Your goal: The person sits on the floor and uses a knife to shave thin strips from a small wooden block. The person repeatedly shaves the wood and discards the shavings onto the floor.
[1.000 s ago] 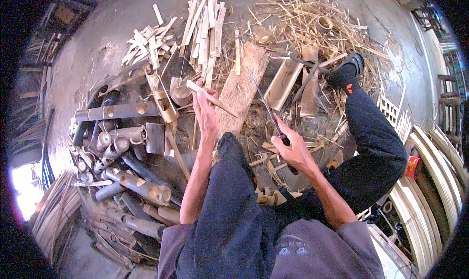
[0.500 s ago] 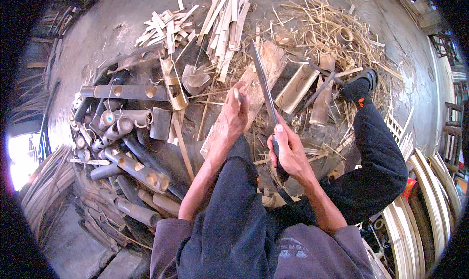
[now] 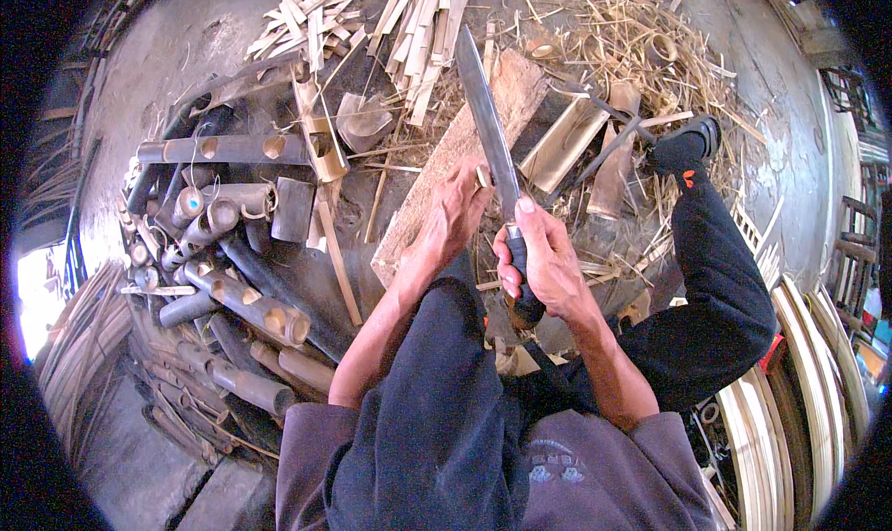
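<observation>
My right hand [image 3: 550,260] is closed around the black handle of a long knife [image 3: 489,122], whose blade points away from me, its flat side partly showing. Close to the left of the blade, my left hand [image 3: 448,217] is curled on a small bamboo piece [image 3: 482,176]. Only the pale end of that piece shows between the fingers; the rest is hidden. Beneath the left hand and the blade lies a thick, rough wooden board [image 3: 423,195], slanting away to the right. Whether the blade touches the bamboo piece, I cannot tell.
Cut bamboo tubes [image 3: 246,308] are heaped on the left. Pale split strips [image 3: 432,29] and shorter slats [image 3: 311,20] lie at the far side. Shavings [image 3: 641,43] cover the far right, near my shoe [image 3: 686,145]. A halved bamboo piece [image 3: 564,145] sits right of the board.
My left hand has moved right, closer to the blade, with the bamboo piece. The knife has turned, showing more of its flat side. The view has shifted slightly.
</observation>
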`<state>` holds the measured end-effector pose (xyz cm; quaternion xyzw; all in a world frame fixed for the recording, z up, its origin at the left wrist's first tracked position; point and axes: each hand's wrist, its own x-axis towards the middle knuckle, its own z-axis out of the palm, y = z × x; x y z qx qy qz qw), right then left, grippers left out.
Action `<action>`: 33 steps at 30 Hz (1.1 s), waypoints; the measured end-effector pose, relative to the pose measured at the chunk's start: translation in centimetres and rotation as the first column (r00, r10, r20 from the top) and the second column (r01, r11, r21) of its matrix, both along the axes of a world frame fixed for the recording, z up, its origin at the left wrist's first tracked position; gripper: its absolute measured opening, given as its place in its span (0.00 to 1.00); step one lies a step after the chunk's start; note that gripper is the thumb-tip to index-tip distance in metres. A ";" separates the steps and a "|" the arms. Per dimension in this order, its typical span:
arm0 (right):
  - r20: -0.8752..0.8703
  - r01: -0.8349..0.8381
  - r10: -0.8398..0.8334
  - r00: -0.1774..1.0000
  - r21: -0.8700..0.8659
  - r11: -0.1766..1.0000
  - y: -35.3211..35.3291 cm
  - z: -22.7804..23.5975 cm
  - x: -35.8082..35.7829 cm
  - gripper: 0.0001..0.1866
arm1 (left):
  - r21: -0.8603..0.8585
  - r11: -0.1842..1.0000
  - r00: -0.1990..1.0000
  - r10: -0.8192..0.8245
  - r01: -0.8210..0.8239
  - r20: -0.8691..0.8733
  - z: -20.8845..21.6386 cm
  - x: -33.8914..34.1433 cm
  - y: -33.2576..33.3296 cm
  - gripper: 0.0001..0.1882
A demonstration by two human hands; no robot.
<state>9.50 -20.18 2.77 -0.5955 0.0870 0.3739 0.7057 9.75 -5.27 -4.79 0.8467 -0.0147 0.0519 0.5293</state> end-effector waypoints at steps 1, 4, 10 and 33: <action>0.003 -0.004 0.004 1.000 0.001 1.000 0.0 0.0 0.0 0.27 | -0.003 1.000 1.000 -0.001 0.001 -0.013 0.2 0.0 0.0 0.13; -0.010 -0.028 0.028 1.000 0.004 1.000 -0.5 -0.3 0.0 0.22 | -0.080 0.996 0.997 -0.023 0.029 0.071 1.9 -0.1 -0.1 0.14; -0.016 -0.045 0.045 0.999 0.002 0.999 -0.6 0.3 0.0 0.22 | -0.082 0.996 0.998 -0.030 0.034 0.054 -0.5 0.3 -0.1 0.14; 0.101 -0.050 0.056 0.993 -0.068 0.996 -0.1 1.3 -0.5 0.27 | -0.041 0.998 0.999 0.037 -0.036 0.023 -1.2 0.2 -0.9 0.12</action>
